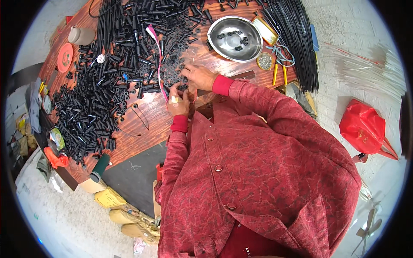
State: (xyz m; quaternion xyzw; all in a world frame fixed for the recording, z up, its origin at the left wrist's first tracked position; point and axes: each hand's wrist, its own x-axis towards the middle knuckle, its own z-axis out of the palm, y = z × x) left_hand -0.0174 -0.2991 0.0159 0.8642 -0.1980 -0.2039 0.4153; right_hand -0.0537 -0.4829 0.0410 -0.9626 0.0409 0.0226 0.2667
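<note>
My left hand [178,102], with a bandage on one finger, is pinched on a small black part at the edge of a heap of small black rings [173,65]. My right hand [198,76] lies just beside it, fingers spread and fingertips resting on the same heap. A pink strip [157,56] runs across the heap just left of both hands. Both sleeves are red. What the left fingers hold is too small to make out clearly.
A wooden table [146,124] carries a wide spread of black plastic tubes [92,101]. A steel bowl [234,38] holds a few black pieces. Nearby are yellow-handled pliers [279,73], a bundle of black rods [299,38] and an orange lid [65,57]. A red bag [363,129] lies on the floor.
</note>
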